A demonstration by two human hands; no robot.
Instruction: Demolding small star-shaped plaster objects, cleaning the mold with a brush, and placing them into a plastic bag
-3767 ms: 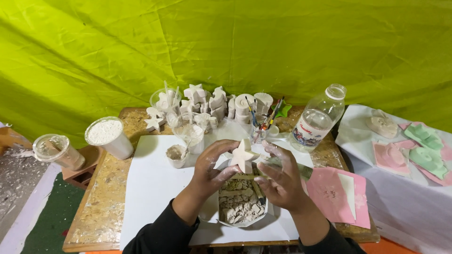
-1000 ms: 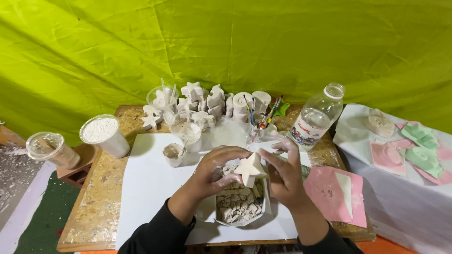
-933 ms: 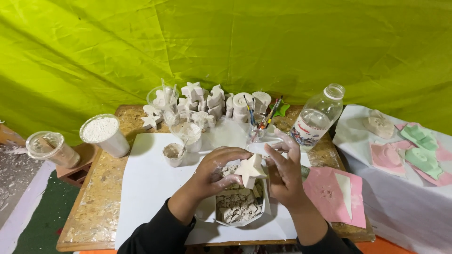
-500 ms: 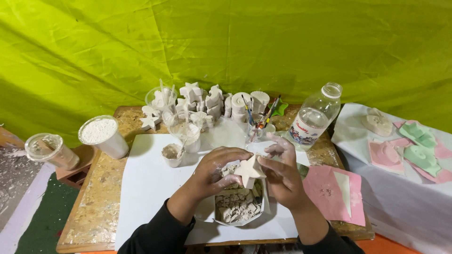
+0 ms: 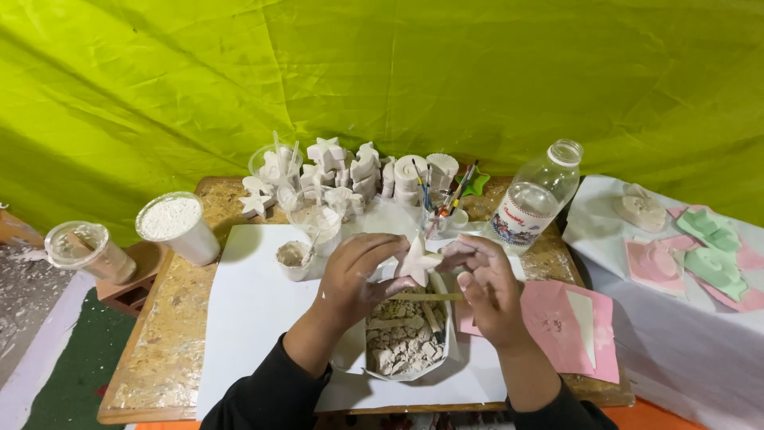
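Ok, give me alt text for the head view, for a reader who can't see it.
Both hands, left hand and right hand, hold a white star above a container of plaster scraps on a wooden table.

Behind the speckled tan table hangs a lime-green cloth; on the table lie a white sheet, an off-white star and a pink mould

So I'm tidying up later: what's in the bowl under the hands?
The bowl holds pale broken plaster chunks and a stick. The left hand and right hand, holding a white star, cover its far part.
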